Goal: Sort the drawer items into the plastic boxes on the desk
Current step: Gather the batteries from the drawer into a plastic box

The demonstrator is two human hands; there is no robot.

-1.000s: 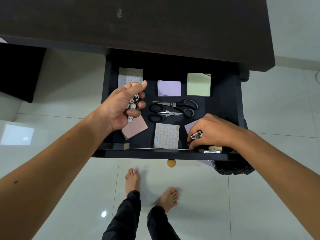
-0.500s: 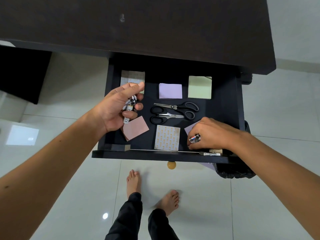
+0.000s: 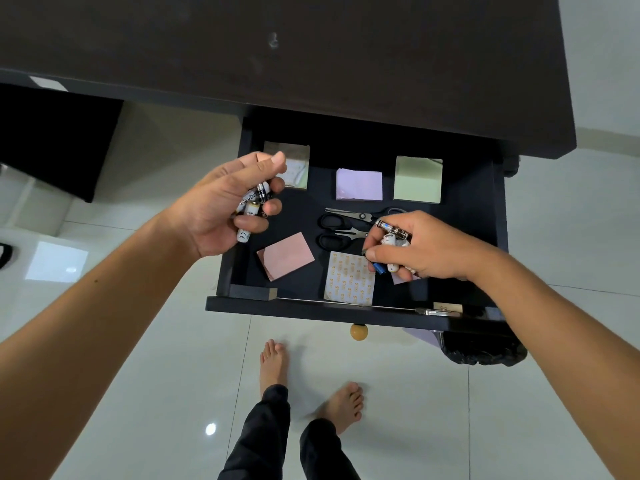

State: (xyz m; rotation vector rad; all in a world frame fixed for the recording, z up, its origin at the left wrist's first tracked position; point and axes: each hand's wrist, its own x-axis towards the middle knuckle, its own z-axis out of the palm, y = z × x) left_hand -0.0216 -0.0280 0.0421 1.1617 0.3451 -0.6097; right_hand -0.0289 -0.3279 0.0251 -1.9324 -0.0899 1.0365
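A: Logging the open drawer, which is projecting from under the dark desk. What is the left hand doing?

B: It is hovering over the drawer's left edge, fingers curling around a bundle of batteries; white and black casings are showing between them.

A: And the right hand?

B: It is gripping a second cluster of batteries above the drawer's right half, one metallic end poking up, a blue tip peeking out below.

A: Contents lying in the drawer?

B: Two pairs of black-handled scissors in the middle, partly hidden by the right hand. A patterned pad is lying just beneath that hand, a pink pad sitting tilted at front left. At the back: a lilac pad, a green pad, and another pad partly hidden by the left fingers.

A: Plastic boxes?

B: I cannot see any.
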